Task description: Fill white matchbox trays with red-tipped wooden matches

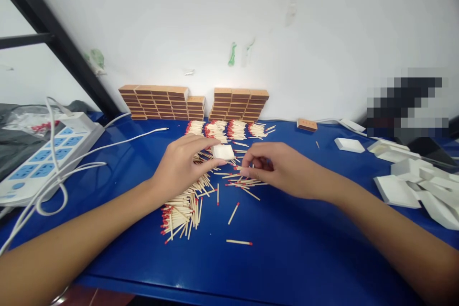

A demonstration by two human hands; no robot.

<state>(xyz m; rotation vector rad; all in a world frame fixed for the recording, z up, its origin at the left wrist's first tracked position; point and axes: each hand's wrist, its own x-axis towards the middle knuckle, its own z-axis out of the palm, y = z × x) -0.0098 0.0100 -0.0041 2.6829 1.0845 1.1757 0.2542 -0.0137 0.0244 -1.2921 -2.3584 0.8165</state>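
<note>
Left grip (pixel 184 158) and right grip (pixel 283 169), both mine, above the blue desk (pixel 304 248). With my left thumb and fingers I clasp a small white tray (pixel 223 152) by opposite sides; whether its base touches the matches below is hidden. My right thumb and fingers bend toward one another at a scatter of loose matches (pixel 247 183); whether one is pinched there, I am unable to judge. Beyond the tray lie bundled matches (pixel 236 130) in a row, backed by matchbox stacks (pixel 158 101) near the wall (pixel 330 48). Probable faults and their causes: (1) the tray looks thin-walled, so a harder squeeze on the left could bow its sides or make it spring away; (2) the scattered sticks cross one another, with heads pointing various ways, so a pinch could lift several together or bring one in reversed; (3) my left hand hangs over the long match heap (pixel 175 217), and dropping the palm could drag sticks out of line; (4) a forward nudge of the fingers could spread the bundles; (5) a leftward swing of my forearm could catch the white cable (pixel 139 132).
</note>
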